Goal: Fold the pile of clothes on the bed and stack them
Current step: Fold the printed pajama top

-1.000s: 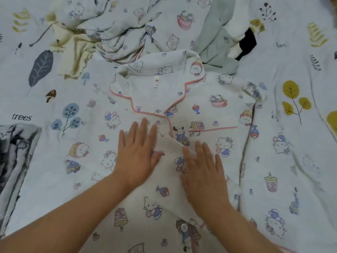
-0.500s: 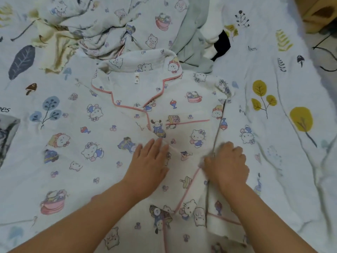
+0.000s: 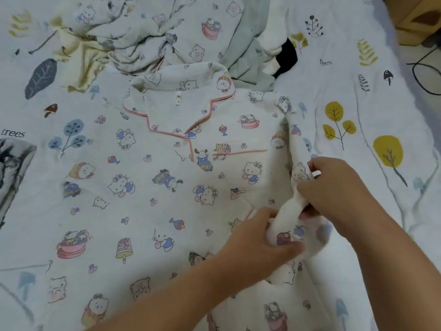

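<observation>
A white cartoon-print pyjama shirt [image 3: 167,187] with pink piping lies front up on the bed, collar toward the far side. Its right sleeve [image 3: 294,163] is bunched and lifted along the shirt's right edge. My right hand [image 3: 334,187] grips the sleeve from the right. Lower down, my left hand [image 3: 260,237] holds the same sleeve just left of the right hand. Beyond the collar sits the pile of unfolded clothes [image 3: 152,37]: matching print fabric, a cream piece, a pale green garment [image 3: 248,58] and something black.
The bed sheet [image 3: 358,144] is white with leaf and tree prints. A folded grey-black patterned cloth [image 3: 14,173] lies at the left edge. At the top right are the floor, a black cable [image 3: 422,75] and a cardboard box [image 3: 420,17].
Both hands left the middle of the shirt front and moved right. They now hold the right sleeve, raised off the bed. The view shifted right as well.
</observation>
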A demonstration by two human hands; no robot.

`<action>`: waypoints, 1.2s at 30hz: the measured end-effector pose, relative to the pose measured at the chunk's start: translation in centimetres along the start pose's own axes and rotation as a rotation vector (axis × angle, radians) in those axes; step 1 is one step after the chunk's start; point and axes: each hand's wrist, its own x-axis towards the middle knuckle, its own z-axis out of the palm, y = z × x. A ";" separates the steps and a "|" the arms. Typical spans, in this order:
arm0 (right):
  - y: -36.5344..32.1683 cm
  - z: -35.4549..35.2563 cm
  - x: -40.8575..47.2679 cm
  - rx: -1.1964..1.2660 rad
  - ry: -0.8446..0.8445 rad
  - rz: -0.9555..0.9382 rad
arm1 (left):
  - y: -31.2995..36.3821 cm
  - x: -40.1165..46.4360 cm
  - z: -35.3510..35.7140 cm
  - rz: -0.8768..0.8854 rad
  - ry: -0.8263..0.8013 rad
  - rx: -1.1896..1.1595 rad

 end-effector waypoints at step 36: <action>-0.3 9.4 12.7 0.080 0.237 -0.207 | -9.4 -1.5 -21.3 -0.191 0.982 0.846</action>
